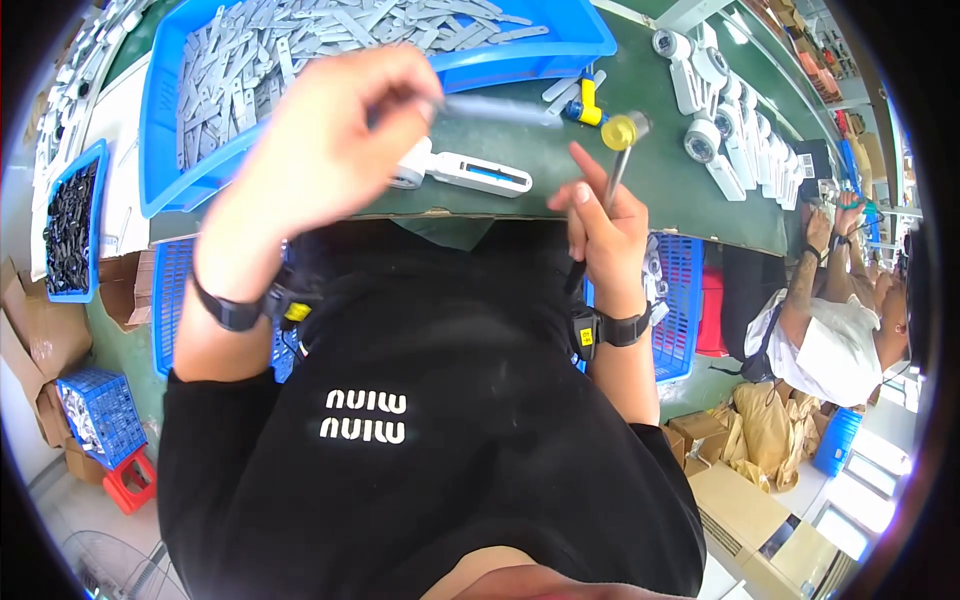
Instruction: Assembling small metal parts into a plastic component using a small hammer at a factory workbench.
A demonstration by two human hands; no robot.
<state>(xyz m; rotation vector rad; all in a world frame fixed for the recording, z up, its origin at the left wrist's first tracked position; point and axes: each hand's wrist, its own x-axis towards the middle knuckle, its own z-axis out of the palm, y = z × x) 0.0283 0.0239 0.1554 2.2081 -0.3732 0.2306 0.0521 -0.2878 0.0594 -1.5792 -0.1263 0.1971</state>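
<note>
My left hand (pixel 345 130) pinches one end of a flat grey strip (pixel 505 110), smeared by motion, above the green table. My right hand (pixel 607 220) is closed around the handle of a small mallet (pixel 625 133) with a yellow head, its head raised at the far side of the hand. Between the hands a white long-handled part (pixel 482 174) lies on the table near its front edge, with a dark slot along its top. Its round left end is partly hidden by my left hand.
A blue bin (pixel 585 38) heaped with grey strips stands behind my left hand. A yellow and blue fitting (pixel 590 102) lies near loose strips. White parts (pixel 735 130) cluster at the right. A blue tray (pixel 100 215) of black pieces is at left. Another person (pixel 835 335) works at far right.
</note>
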